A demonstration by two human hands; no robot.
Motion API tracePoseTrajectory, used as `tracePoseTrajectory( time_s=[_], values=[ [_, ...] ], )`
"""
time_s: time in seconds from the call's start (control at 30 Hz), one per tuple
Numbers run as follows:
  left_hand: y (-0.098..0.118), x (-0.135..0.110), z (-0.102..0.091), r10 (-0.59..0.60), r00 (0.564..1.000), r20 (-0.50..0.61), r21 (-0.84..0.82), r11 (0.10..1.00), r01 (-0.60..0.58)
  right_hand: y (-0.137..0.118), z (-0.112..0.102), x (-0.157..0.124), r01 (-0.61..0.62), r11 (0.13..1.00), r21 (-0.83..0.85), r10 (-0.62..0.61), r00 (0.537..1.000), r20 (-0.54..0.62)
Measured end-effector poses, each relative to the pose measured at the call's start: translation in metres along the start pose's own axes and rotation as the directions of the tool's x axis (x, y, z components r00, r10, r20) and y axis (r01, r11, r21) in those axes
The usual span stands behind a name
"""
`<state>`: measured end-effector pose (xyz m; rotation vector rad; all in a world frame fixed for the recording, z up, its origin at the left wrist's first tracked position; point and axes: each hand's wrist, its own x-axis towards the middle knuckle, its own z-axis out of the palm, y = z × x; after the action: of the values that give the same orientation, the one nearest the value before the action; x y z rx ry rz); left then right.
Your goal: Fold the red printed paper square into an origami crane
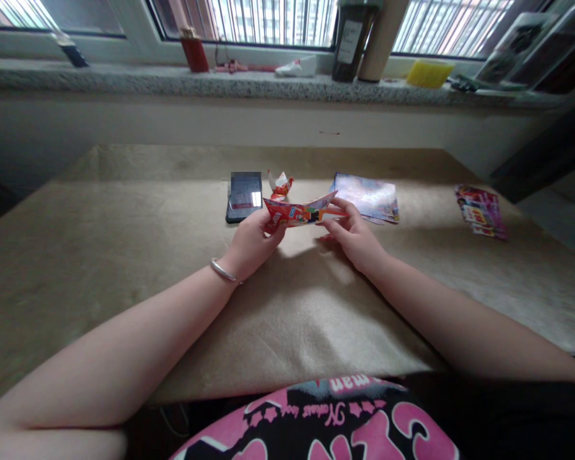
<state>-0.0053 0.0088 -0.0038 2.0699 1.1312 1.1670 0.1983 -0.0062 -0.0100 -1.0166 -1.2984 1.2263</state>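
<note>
A folded sheet of red printed paper [299, 213] is held up above the table between my two hands. Its left end is pinched by my left hand [255, 241], which wears a silver bangle. At the paper's right end, the thumb and fingers of my right hand [357, 236] close on it. Just behind the paper stands a small red folded paper piece [281, 186] with pointed white tips. To its left lies a dark phone [245, 198]. A stack of bluish-purple printed sheets [367, 197] rests behind my right hand.
Several colourful printed cards [480, 212] lie fanned at the right of the cloth-covered table [124, 255]. On the granite sill [138, 80] stand a red lighter-like object [194, 51], a dark labelled container [352, 41] and a yellow block [429, 73].
</note>
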Motion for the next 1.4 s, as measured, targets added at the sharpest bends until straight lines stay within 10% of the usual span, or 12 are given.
tracePoseTrajectory(
  time_s=[0.2, 0.5, 1.13, 1.4],
  values=[
    [0.0037, -0.0024, 0.0005, 0.241, 0.968, 0.075, 0.18, 0.951, -0.251, 0.0025, 0.0032, 0.0008, -0.057, 0.992, 0.112, 0.049, 0.996, 0.073],
    [0.0024, -0.0084, 0.0012, 0.356, 0.916, 0.185, -0.058, 0.935, -0.351, 0.0052, 0.0025, 0.0008, -0.069, 0.996, 0.051, 0.063, 0.992, 0.109],
    [0.0039, -0.0055, 0.0018, 0.348, 0.897, 0.272, -0.009, 0.933, -0.359, 0.0044, 0.0043, 0.002, 0.029, 0.985, -0.172, -0.007, 0.992, 0.124],
    [-0.003, -0.0027, 0.0036, 0.15, 0.984, 0.099, 0.048, 0.987, -0.156, 0.0065, 0.0026, 0.0006, 0.033, 0.99, -0.14, -0.012, 0.989, 0.145]
  ],
)
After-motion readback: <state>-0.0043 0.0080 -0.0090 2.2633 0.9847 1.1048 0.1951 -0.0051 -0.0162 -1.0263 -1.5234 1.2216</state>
